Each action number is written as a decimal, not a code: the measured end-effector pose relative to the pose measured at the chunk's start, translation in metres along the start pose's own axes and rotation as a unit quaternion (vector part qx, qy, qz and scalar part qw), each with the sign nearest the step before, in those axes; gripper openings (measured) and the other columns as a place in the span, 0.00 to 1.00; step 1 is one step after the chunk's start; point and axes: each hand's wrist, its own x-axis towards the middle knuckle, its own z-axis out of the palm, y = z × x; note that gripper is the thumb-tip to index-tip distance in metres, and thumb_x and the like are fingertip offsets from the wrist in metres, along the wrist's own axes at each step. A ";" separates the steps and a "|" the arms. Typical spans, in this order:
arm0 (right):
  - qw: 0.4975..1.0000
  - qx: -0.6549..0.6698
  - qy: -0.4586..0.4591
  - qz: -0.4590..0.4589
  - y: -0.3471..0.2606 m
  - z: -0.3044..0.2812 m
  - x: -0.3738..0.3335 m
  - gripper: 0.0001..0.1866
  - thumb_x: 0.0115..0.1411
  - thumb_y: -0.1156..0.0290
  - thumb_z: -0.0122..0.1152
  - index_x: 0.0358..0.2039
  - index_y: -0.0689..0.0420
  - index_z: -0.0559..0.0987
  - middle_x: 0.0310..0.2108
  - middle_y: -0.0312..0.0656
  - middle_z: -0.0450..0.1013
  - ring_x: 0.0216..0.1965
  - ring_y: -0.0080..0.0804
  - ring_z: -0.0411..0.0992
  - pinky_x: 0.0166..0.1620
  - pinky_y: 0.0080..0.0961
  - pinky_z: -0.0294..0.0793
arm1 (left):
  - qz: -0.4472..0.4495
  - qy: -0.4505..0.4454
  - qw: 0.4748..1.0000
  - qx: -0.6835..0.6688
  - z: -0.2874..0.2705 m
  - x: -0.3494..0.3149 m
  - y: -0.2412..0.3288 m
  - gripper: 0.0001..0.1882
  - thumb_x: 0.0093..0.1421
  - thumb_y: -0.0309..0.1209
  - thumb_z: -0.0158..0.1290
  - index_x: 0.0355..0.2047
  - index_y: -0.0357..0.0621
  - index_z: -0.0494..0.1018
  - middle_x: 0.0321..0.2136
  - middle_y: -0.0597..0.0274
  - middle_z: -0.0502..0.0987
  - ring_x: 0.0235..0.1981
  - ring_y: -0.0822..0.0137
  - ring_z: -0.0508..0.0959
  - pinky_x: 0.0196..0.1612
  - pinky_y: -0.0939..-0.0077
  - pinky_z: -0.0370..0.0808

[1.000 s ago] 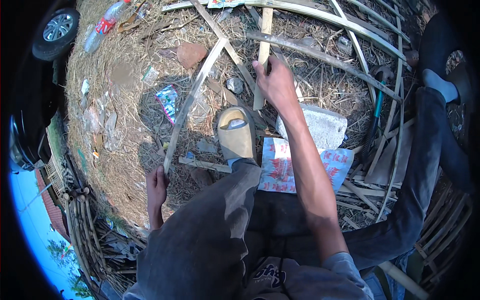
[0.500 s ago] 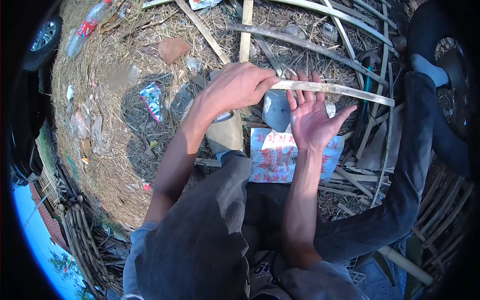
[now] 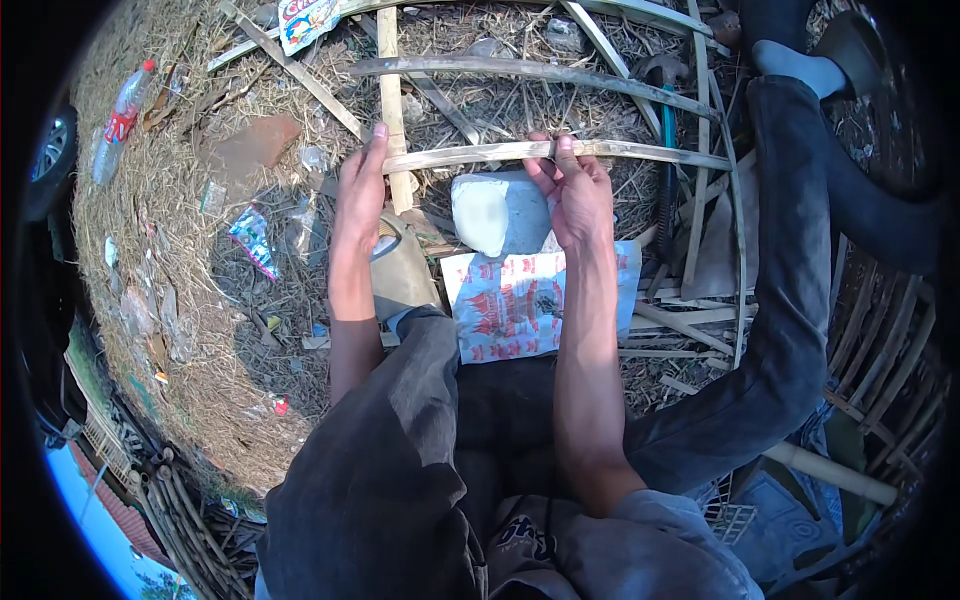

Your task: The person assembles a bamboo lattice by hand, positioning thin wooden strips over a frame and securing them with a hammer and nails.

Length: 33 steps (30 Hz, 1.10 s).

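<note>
Here, with long axis from nine to three o'clock: a thin, pale, slightly bowed wooden strip (image 3: 470, 155), pinched at its nine-o'clock end in the bare left hand (image 3: 362, 190) and near mid-length in the bare right hand (image 3: 583, 200), nearer the three-o'clock tip; twelve o'clock of a whitish-grey block (image 3: 525, 205).

Straw-covered brown ground (image 3: 215, 385) is strewn with a clear, red-labelled plastic bottle (image 3: 122, 122), a flat reddish-brown stone (image 3: 258, 141), a crumpled blue-and-white wrapper (image 3: 254, 242) and a pale grey block (image 3: 520, 207).
</note>
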 end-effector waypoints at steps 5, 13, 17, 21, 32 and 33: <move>1.000 0.008 0.018 0.006 -0.007 -0.001 -0.007 0.17 0.70 0.64 0.61 0.42 0.70 0.75 0.42 0.52 0.78 0.38 0.31 0.79 0.43 0.25 0.86 | 0.132 0.024 0.982 0.136 0.020 -0.005 -0.005 0.24 0.66 0.50 0.59 0.40 0.36 0.79 0.28 0.65 0.77 0.31 0.75 0.75 0.38 0.75 0.73; 0.653 -0.619 0.387 -0.202 -0.096 -0.154 -0.022 0.49 0.55 0.31 0.65 0.53 0.72 0.75 0.47 0.56 0.78 0.47 0.47 0.78 0.54 0.38 0.74 | 0.090 0.039 0.994 0.038 0.001 -0.030 0.005 0.18 0.65 0.45 0.62 0.33 0.40 0.79 0.21 0.71 0.76 0.18 0.82 0.74 0.21 0.85 0.67; 0.765 -0.596 0.243 -0.011 -0.092 -0.163 -0.040 0.35 0.67 0.40 0.55 0.47 0.67 0.79 0.34 0.48 0.79 0.36 0.38 0.76 0.44 0.34 0.73 | 0.146 0.052 0.987 0.051 -0.029 -0.039 -0.030 0.16 0.65 0.43 0.62 0.33 0.42 0.80 0.21 0.72 0.76 0.17 0.81 0.73 0.19 0.84 0.67; 0.795 -0.572 0.194 0.059 -0.063 -0.156 -0.070 0.28 0.71 0.48 0.55 0.33 0.65 0.79 0.21 0.39 0.74 0.24 0.25 0.72 0.31 0.27 0.70 | 0.065 0.133 0.989 -0.004 -0.067 -0.055 -0.045 0.13 0.62 0.40 0.66 0.33 0.43 0.80 0.18 0.71 0.76 0.13 0.82 0.70 0.15 0.84 0.64; 0.850 -0.492 0.188 -0.003 -0.042 -0.158 -0.068 0.25 0.72 0.52 0.53 0.30 0.64 0.78 0.17 0.36 0.69 0.17 0.23 0.64 0.25 0.30 0.65 | 0.054 0.136 0.985 -0.096 -0.072 -0.048 -0.057 0.14 0.63 0.41 0.65 0.31 0.43 0.78 0.16 0.71 0.72 0.12 0.81 0.67 0.14 0.83 0.60; 0.852 -0.489 0.184 -0.007 -0.041 -0.167 -0.065 0.25 0.72 0.52 0.53 0.30 0.64 0.78 0.17 0.36 0.69 0.17 0.23 0.64 0.25 0.30 0.65 | 0.060 0.138 0.984 -0.096 -0.068 -0.049 -0.058 0.14 0.63 0.41 0.65 0.31 0.43 0.78 0.16 0.71 0.72 0.12 0.81 0.67 0.14 0.83 0.60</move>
